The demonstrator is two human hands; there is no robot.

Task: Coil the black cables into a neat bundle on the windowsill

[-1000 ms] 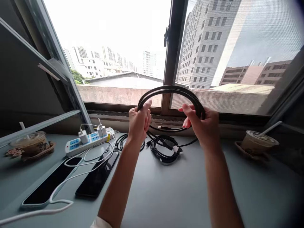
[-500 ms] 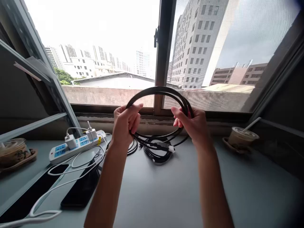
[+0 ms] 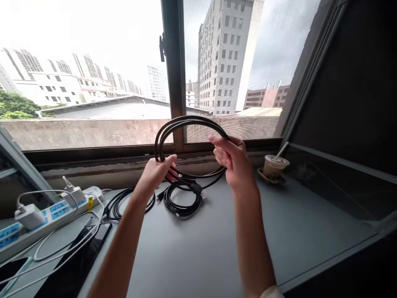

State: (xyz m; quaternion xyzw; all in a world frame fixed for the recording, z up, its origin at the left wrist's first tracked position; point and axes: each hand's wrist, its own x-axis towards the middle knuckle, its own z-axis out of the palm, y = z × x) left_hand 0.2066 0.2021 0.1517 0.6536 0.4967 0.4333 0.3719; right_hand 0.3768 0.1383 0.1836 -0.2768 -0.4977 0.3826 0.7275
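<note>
A looped black cable (image 3: 194, 120) is held up in front of the window by both hands. My left hand (image 3: 158, 171) closes round the left side of the loops, its thumb pointing inward. The right side of the loops is gripped in the curled fingers of my right hand (image 3: 232, 159). A dark connector (image 3: 196, 188) hangs at the bottom of the held loops. Beneath it, a smaller black coiled cable (image 3: 182, 207) lies on the grey table (image 3: 192, 252). Another black coil (image 3: 116, 205) lies to the left, partly behind my left forearm.
A white power strip (image 3: 57, 211) with chargers (image 3: 31, 216) and white cables stands at the left. Near it lies a dark device (image 3: 74, 256). At the right back is a drink cup (image 3: 276, 164) with a straw. The window sill borders the back.
The view has turned to the right. The loops have tilted, with my left hand now lower than my right hand. Both hands still hold the cable.
</note>
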